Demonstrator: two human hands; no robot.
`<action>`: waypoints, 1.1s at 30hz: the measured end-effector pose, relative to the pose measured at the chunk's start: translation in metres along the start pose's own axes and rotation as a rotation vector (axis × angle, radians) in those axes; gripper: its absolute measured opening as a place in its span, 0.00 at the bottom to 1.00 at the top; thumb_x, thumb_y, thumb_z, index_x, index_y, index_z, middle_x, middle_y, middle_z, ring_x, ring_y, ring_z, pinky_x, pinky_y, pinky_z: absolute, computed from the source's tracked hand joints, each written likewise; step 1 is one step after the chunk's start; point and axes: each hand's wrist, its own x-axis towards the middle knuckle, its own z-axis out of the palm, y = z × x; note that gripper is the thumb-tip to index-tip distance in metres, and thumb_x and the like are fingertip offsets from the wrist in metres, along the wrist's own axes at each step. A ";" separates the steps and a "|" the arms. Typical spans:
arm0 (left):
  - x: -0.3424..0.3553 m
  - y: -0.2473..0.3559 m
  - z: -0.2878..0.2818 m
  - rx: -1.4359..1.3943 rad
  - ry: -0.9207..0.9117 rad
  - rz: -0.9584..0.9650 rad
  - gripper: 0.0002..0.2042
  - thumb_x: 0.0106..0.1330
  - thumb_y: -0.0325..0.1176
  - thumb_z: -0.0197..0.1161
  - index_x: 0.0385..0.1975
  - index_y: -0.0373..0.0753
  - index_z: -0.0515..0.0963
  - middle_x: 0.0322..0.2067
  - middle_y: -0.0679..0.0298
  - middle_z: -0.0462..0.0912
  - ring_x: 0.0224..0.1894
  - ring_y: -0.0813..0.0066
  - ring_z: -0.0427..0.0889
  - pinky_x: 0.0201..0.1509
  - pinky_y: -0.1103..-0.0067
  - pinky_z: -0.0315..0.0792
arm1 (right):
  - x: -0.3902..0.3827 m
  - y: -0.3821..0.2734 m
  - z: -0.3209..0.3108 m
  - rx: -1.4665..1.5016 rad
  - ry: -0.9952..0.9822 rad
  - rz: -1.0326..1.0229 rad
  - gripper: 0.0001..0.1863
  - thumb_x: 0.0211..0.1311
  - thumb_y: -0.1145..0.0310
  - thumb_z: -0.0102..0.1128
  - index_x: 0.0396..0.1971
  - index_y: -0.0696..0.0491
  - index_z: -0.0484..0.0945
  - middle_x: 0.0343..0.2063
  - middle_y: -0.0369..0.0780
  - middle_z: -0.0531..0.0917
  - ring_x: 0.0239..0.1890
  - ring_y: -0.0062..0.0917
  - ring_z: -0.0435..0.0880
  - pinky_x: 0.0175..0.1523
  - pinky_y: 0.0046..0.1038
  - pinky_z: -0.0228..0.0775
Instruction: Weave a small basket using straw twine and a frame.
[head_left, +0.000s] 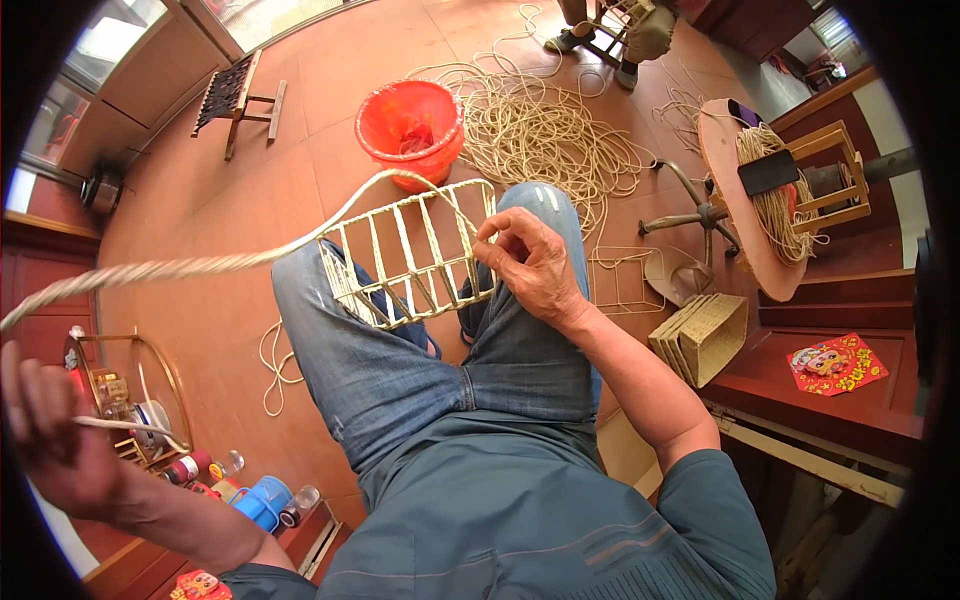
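Observation:
A woven cord frame [395, 225], an open grid of pale strands, rests across my knees. My right hand [530, 262] is closed at its right end, thumb and fingers pinched on the cord there. A long pale cord [200, 266] arcs from the frame over to the far left, blurred along part of its length. My left hand [55, 435], slightly blurred at the left edge and away from the frame, has its fingers curled round the cord.
Beyond my knees are a red bucket [405, 115], heaped rope [530, 140] and a stool [228, 105]. Rightward stand a board with coiled rope [722, 180], nested baskets [690, 350] and a dark red cabinet [860, 400]. Bottles [225, 465] sit lower left. A person's legs [580, 30] show at top.

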 end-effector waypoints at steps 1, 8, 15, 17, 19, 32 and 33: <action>-0.010 -0.026 0.013 -0.168 -0.123 -0.157 0.15 0.86 0.33 0.50 0.30 0.41 0.63 0.23 0.69 0.59 0.21 0.81 0.55 0.26 0.79 0.56 | 0.000 0.000 0.000 -0.042 0.013 -0.059 0.07 0.69 0.71 0.74 0.40 0.55 0.84 0.28 0.33 0.74 0.26 0.14 0.73 0.33 0.23 0.69; -0.093 -0.210 0.058 -0.091 -0.161 -0.797 0.21 0.84 0.43 0.54 0.31 0.33 0.78 0.30 0.53 0.84 0.23 0.79 0.74 0.26 0.80 0.69 | -0.003 0.001 -0.005 -0.219 0.017 -0.217 0.05 0.70 0.71 0.74 0.40 0.56 0.89 0.32 0.33 0.80 0.27 0.16 0.77 0.34 0.22 0.70; -0.124 -0.308 0.073 0.189 -0.051 -0.989 0.19 0.87 0.40 0.50 0.61 0.31 0.79 0.44 0.61 0.88 0.40 0.80 0.82 0.48 0.80 0.79 | -0.004 -0.001 -0.002 -0.220 0.031 -0.196 0.07 0.70 0.69 0.74 0.41 0.56 0.87 0.38 0.37 0.86 0.30 0.19 0.81 0.36 0.24 0.75; -0.125 -0.323 0.080 0.344 -0.094 -0.885 0.18 0.84 0.37 0.53 0.62 0.32 0.79 0.43 0.63 0.87 0.39 0.81 0.82 0.47 0.80 0.80 | -0.004 -0.002 -0.004 -0.218 -0.001 -0.168 0.08 0.72 0.69 0.73 0.41 0.57 0.86 0.35 0.36 0.85 0.31 0.18 0.79 0.37 0.23 0.74; -0.125 -0.332 0.088 0.515 -0.108 -0.755 0.18 0.79 0.33 0.59 0.64 0.32 0.78 0.40 0.60 0.87 0.37 0.77 0.84 0.45 0.76 0.80 | -0.002 -0.002 -0.006 -0.160 -0.068 -0.058 0.07 0.74 0.68 0.71 0.41 0.57 0.85 0.31 0.34 0.84 0.32 0.15 0.78 0.38 0.22 0.73; -0.121 -0.353 0.105 0.800 -0.142 -0.421 0.15 0.78 0.37 0.63 0.32 0.33 0.77 0.29 0.53 0.80 0.34 0.54 0.81 0.42 0.64 0.73 | 0.008 0.001 -0.023 0.046 -0.260 0.210 0.11 0.78 0.65 0.67 0.48 0.57 0.87 0.32 0.30 0.86 0.29 0.10 0.79 0.35 0.17 0.72; -0.121 -0.349 0.103 0.801 -0.141 -0.367 0.15 0.80 0.36 0.61 0.30 0.33 0.75 0.26 0.54 0.75 0.34 0.56 0.78 0.42 0.64 0.71 | 0.005 0.001 -0.022 0.122 -0.257 0.222 0.10 0.79 0.65 0.67 0.48 0.56 0.87 0.32 0.30 0.86 0.29 0.09 0.78 0.35 0.16 0.72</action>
